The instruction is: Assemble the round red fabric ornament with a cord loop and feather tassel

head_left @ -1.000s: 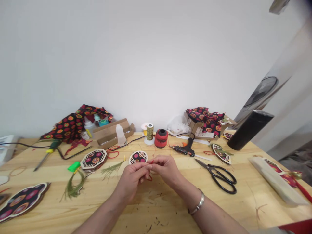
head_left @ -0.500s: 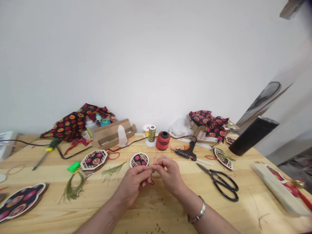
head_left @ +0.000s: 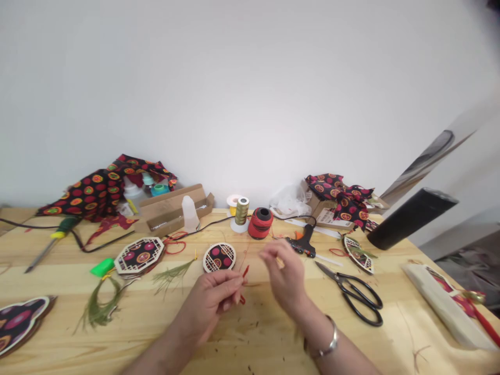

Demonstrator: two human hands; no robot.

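My left hand (head_left: pixel 219 294) is closed in a pinch on a red cord (head_left: pixel 246 271), whose short end sticks up past the fingertips while a loop shows below them. To the right and apart from it, my right hand (head_left: pixel 287 273) is raised with thumb and fingers pressed together; whatever may be between them is too small to make out. Just beyond the left hand lies a round patterned pendant (head_left: pixel 219 257) with a pale lattice frame. Behind both hands stands a spool of red cord (head_left: pixel 260 224), with a thin red strand on the table in front of it.
Black scissors (head_left: pixel 353 294) and a glue gun (head_left: pixel 304 242) lie to the right. An octagonal pendant (head_left: pixel 139 256), green tassels (head_left: pixel 102 302) and a screwdriver (head_left: pixel 50 245) are on the left. A gold thread spool (head_left: pixel 242 212) and cardboard box (head_left: pixel 175 211) stand along the wall.
My right hand has parted from the left, moving right and tilting up. The left hand keeps the red cord, whose end now shows. The view has shifted slightly right.
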